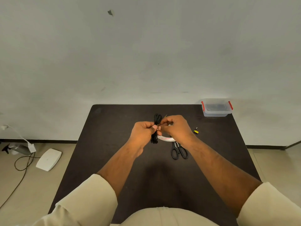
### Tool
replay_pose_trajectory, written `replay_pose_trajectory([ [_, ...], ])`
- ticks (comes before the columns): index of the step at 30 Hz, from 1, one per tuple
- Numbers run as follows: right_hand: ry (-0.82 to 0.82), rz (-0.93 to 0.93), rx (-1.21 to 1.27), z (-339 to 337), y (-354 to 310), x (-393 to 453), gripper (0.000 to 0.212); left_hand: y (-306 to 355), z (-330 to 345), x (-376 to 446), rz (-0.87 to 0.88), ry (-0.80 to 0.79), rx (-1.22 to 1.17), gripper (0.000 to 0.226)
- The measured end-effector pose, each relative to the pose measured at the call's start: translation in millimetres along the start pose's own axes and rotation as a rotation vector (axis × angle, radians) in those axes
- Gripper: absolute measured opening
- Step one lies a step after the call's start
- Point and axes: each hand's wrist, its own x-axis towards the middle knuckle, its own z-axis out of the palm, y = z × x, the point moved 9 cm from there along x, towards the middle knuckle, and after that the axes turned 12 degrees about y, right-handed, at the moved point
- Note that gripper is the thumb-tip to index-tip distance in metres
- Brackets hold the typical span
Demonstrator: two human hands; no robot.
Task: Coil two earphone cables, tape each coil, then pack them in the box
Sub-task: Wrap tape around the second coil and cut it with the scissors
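A coiled black earphone cable (156, 120) is held upright above the middle of the dark table (114, 144). My left hand (143, 132) pinches the coil's middle from the left. My right hand (175, 128) meets it from the right, fingertips pressed at the same spot on the coil. A white roll of tape (164, 138) lies on the table just below my right hand, partly hidden by it. The clear plastic box (216, 108) with red clips stands at the table's far right corner, with something dark inside.
Black scissors (178, 151) lie under my right wrist. A small yellow-and-black plug (196, 131) rests right of my hands. On the floor at left are a white flat device (48, 159), a cable and a spray bottle (14, 148). A wall stands behind the table.
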Motion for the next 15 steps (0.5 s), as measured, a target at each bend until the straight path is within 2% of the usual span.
replay_pose_trajectory([
  [2, -0.011, 0.080, 0.099, 2, 4, -1, 0.013, -3, 1, 0, -0.072, -0.081, -0.032, 0.020],
  [5, -0.034, 0.106, 0.163, 7, 4, -3, 0.024, -11, 2, 0, -0.182, -0.218, -0.025, 0.022],
  [7, -0.016, 0.106, 0.131, 7, 7, -2, 0.042, -14, 0, 1, -0.221, -0.284, -0.014, 0.023],
  [11, 0.007, -0.101, -0.012, 6, -7, -1, 0.089, -15, -5, 5, -0.225, -0.364, 0.109, 0.024],
  [12, -0.028, -0.155, -0.042, 10, -11, -2, 0.093, -15, -6, 5, -0.228, -0.383, 0.132, 0.025],
  [13, -0.068, -0.191, -0.075, 14, -13, -4, 0.088, -14, -6, 6, -0.241, -0.404, 0.134, 0.025],
  [15, -0.111, -0.247, -0.157, 22, -15, -8, 0.056, -14, -5, 5, -0.273, -0.433, 0.145, 0.024],
])
